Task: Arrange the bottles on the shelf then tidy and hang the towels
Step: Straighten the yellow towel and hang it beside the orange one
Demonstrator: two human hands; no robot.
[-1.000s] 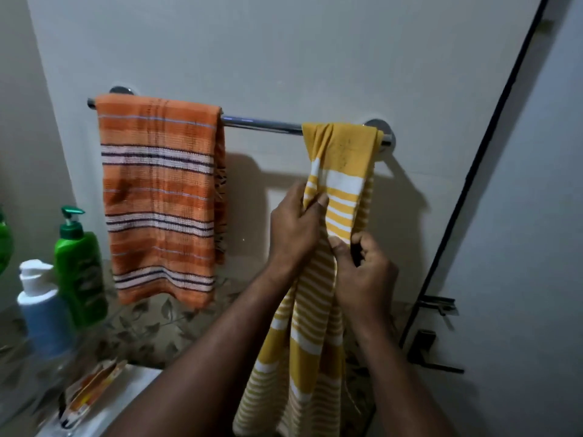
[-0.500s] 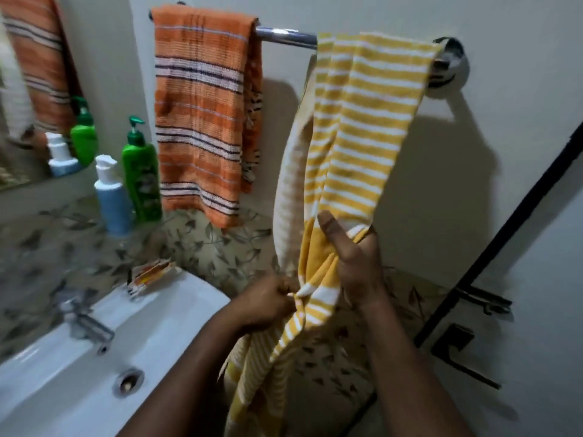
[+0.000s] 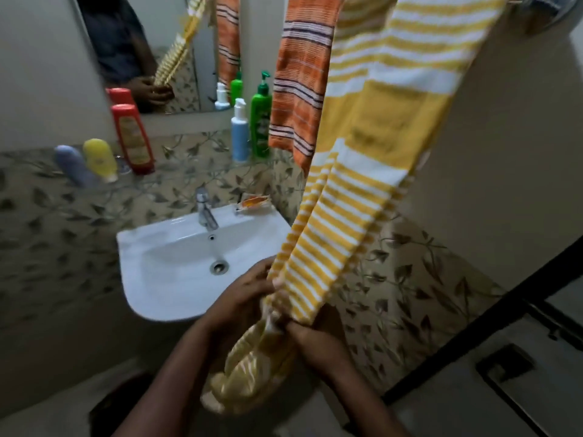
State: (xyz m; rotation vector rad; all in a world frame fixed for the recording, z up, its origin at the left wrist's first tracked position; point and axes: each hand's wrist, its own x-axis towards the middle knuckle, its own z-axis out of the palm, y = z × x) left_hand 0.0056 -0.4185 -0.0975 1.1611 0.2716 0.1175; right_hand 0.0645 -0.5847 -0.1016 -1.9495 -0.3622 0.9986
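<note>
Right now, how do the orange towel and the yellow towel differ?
The orange towel carries dark and white stripes; the yellow towel only white ones. The orange towel hangs untouched, while the left hand and right hand grip the yellow towel's lower end. The yellow towel reaches lower than the orange towel. Both are striped.

One wide-angle view, worn on the person's head, faces forward and steeply down into a bathroom corner. It sits close in: both forearms rise from the bottom edge, and the left hand and right hand grip the yellow towel low in the centre, with the cloth running up to the top right corner. The sink lies left of centre, seen from above its front rim. The mirror fills the upper left and reflects the hands. The frame is tilted, so walls lean and straight lines bow toward the edges.
</note>
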